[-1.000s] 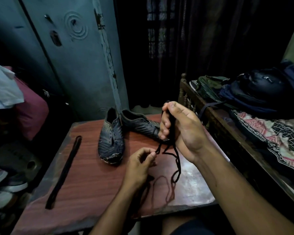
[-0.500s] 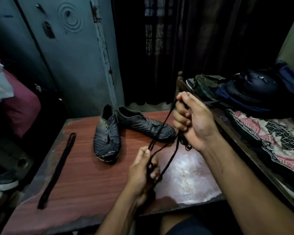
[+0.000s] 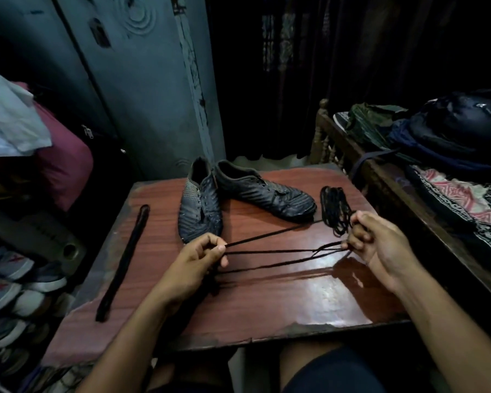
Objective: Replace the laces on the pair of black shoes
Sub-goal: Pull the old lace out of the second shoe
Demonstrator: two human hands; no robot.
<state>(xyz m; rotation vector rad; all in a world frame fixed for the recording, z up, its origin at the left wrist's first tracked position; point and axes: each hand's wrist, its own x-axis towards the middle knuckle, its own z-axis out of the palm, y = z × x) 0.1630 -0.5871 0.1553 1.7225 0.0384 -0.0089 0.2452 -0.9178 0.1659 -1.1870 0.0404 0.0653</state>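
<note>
Two black shoes lie on the red-brown wooden table (image 3: 267, 304): the left shoe (image 3: 200, 208) points toward me, the right shoe (image 3: 267, 194) lies angled to the right. A black lace (image 3: 275, 252) is stretched in several strands between my hands just above the table. My left hand (image 3: 199, 259) pinches the strands at its fingertips in front of the left shoe. My right hand (image 3: 374, 242) grips the other end, with a bundle of coiled lace (image 3: 335, 211) hanging from its fingers onto the table. A second folded black lace (image 3: 124, 262) lies along the table's left side.
A grey metal cupboard (image 3: 131, 80) stands behind the table. Several sneakers (image 3: 9, 279) are piled on the floor at left. On the right, a wooden bed (image 3: 380, 177) carries a dark backpack (image 3: 454, 126) and patterned cloth.
My hands have drawn apart and lowered, stretching the lace out sideways over the table. The coiled bundle now lies beside the right shoe's toe.
</note>
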